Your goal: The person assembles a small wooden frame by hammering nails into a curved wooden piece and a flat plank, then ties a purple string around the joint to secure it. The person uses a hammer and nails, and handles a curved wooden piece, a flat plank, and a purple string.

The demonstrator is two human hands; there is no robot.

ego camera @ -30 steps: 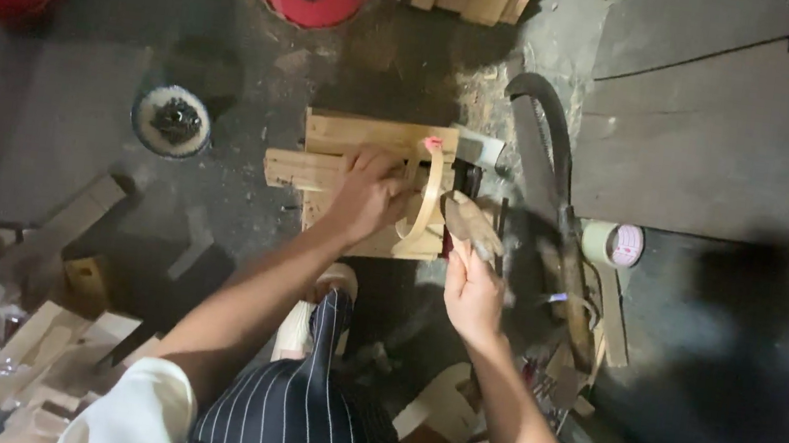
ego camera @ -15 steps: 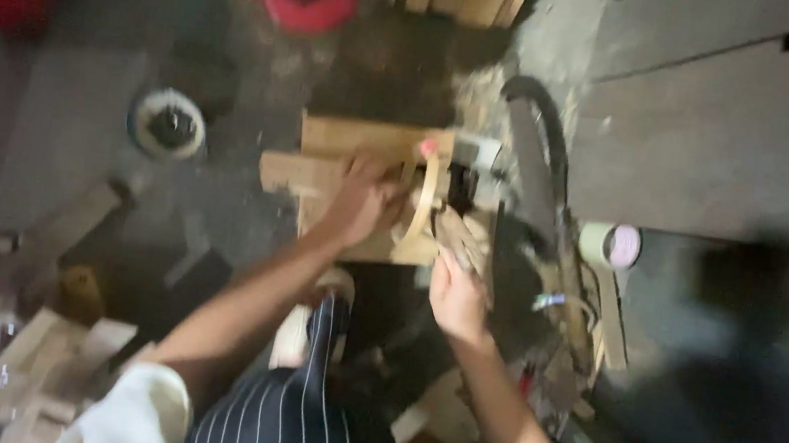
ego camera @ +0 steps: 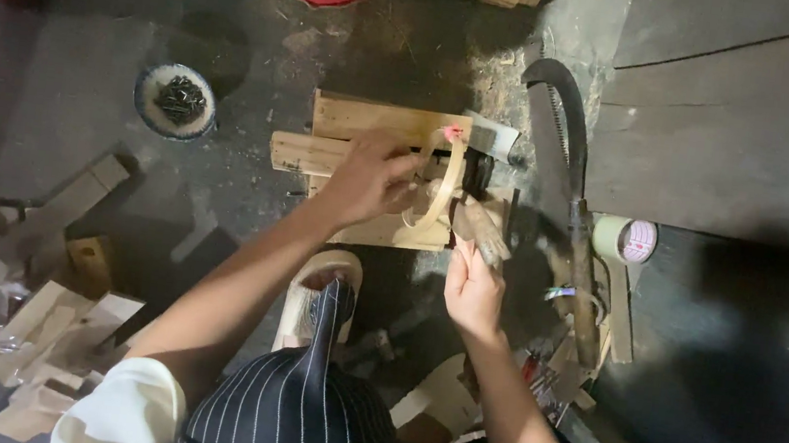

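Bent wooden strip (ego camera: 440,182) pinched upright by left hand (ego camera: 367,177) atop stacked wooden boards (ego camera: 363,154) on the floor, right hand (ego camera: 474,285) just beside, closed round a wooden handle (ego camera: 481,229), hand saw (ego camera: 568,162), tape roll (ego camera: 626,239) and bowl of nails (ego camera: 176,100) farther out.

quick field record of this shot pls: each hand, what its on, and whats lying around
left hand: pressing a curved wooden strip onto the stacked wooden boards
right hand: gripping a wooden handle beside the boards; tool head hidden
curved saw: on the floor, right of the boards
tape roll: beside the saw's handle
bowl: blue rim, small dark metal pieces inside, left of the boards
wood offcuts: lower left
sandal: below the boards
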